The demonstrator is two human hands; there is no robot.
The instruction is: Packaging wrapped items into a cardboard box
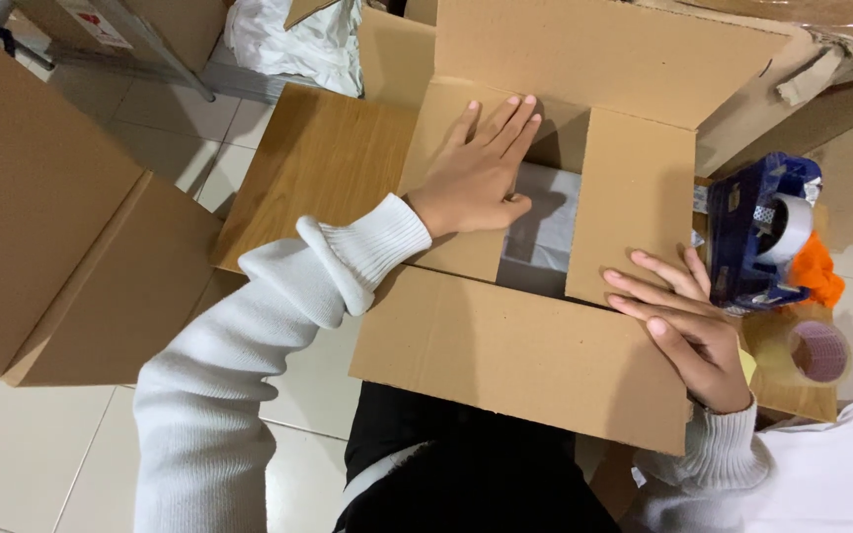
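Note:
A brown cardboard box [525,355] sits on a low wooden table in front of me. My left hand [476,173] lies flat with fingers spread on the box's left inner flap [446,252], pressing it down. My right hand [688,321] rests open on the corner where the right inner flap [634,197] meets the near outer flap. Between the two inner flaps a grey wrapped item [545,232] shows inside the box. The far flap [604,54] stands open.
A blue tape dispenser [757,237] with a white roll lies right of the box, beside an orange thing [821,271] and a clear tape roll [812,350]. The wooden table [318,158] extends left. A large cardboard box [61,217] stands on the tiled floor at left; white wrapping [298,39] lies behind.

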